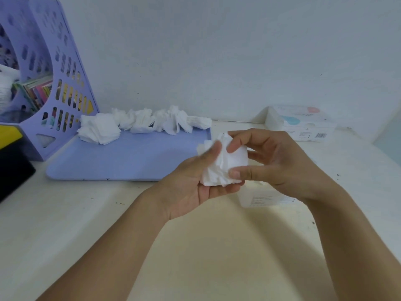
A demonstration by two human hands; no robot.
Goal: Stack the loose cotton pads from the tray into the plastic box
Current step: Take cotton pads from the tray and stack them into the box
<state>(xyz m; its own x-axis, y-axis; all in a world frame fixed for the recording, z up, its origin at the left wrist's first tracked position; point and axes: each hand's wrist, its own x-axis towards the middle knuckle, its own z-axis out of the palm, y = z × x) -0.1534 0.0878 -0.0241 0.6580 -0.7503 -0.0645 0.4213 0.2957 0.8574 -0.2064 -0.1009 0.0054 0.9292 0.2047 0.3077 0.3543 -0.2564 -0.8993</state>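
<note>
Cotton pads (223,164), a ragged bunch clamped between the curled fingers of the left hand (195,181) and right hand (280,161) above the bench (108,224), should be squared edge-to-edge before lowering them into the plastic box (263,199) directly beneath.

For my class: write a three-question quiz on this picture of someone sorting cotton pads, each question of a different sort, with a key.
1. True or false: the left hand and the right hand both hold the bunch of cotton pads.
2. Where do the loose pads still lie on the purple tray?
A. along its far edge
B. along its near edge
C. spread all over it
3. Fill in: the clear plastic box sits on the table, partly hidden under the ____ hand.

Key:
1. True
2. A
3. right
</note>
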